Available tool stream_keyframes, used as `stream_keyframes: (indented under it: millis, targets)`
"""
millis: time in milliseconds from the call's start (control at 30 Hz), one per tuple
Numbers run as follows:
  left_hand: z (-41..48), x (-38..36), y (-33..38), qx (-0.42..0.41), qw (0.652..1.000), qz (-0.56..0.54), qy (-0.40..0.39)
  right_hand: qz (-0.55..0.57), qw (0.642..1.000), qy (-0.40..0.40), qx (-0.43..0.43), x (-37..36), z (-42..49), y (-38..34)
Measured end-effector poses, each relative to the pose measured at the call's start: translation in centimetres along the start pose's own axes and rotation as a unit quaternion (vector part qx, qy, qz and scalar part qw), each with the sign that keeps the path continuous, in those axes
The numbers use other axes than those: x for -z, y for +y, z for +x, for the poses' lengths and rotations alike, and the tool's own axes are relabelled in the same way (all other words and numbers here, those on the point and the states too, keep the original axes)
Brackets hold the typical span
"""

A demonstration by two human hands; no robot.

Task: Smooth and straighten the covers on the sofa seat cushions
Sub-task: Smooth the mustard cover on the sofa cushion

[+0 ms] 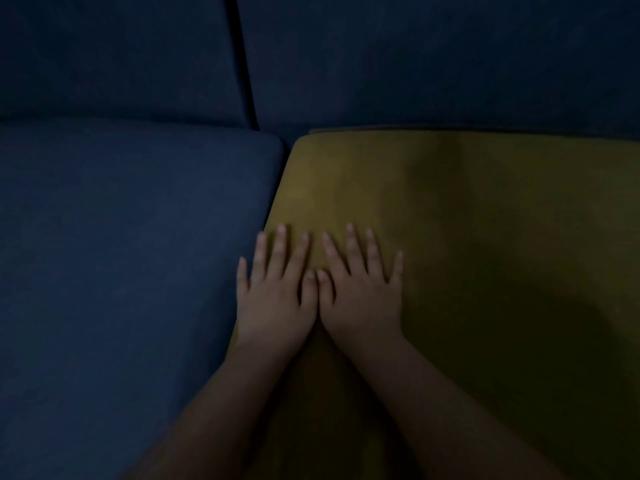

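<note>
Item 1. Blue seat cushion (131, 254): fills the left half of the view, its dark blue cover flat and without visible creases. Its rounded rear corner meets the seam beside the next seat.

Item 2. Left back cushion (117, 53): dark blue, upright behind the blue seat, parted by a narrow dark gap from the right back cushion (433, 57).

Item 3. Left hand (273, 299): palm down, holding nothing. Its fingers (278, 251) are straight and fanned apart, lying at the left edge of the yellow cover. The little finger lies over the seam by the blue seat. The thumb touches the other hand's thumb, side by side.

Item 4. Right hand (360, 299): palm down, holding nothing. Its fingers (353, 251) are straight and spread wide, resting flat on the yellow cover.

Item 5. Yellow cover (485, 202): mustard cloth over the right seat cushion, reaching from the seam to the right edge of the view. It looks smooth near the hands. The dim light hides fine wrinkles farther right.

Item 6. Forearms (433, 410): bare, entering from the bottom edge, converging toward the hands.
</note>
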State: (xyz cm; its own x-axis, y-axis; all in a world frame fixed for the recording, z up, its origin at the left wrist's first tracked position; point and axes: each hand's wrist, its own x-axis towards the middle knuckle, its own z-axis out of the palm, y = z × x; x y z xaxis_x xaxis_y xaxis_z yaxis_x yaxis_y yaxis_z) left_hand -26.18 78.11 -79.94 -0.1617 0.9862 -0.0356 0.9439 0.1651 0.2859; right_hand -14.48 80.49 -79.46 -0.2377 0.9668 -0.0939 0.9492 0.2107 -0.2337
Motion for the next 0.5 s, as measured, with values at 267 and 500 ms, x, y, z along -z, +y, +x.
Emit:
stream_keyframes:
  millis: [267,500]
  targets:
    - [0.0,-0.8,-0.4,0.013,0.999,-0.011,-0.038,-0.049,0.999,-0.019,-0.007,-0.7,-0.1,0.0]
    - [-3.5,-0.3,-0.6,0.004,0.999,-0.039,0.004,-0.04,0.998,-0.039,-0.014,-0.2,-3.3,-0.1]
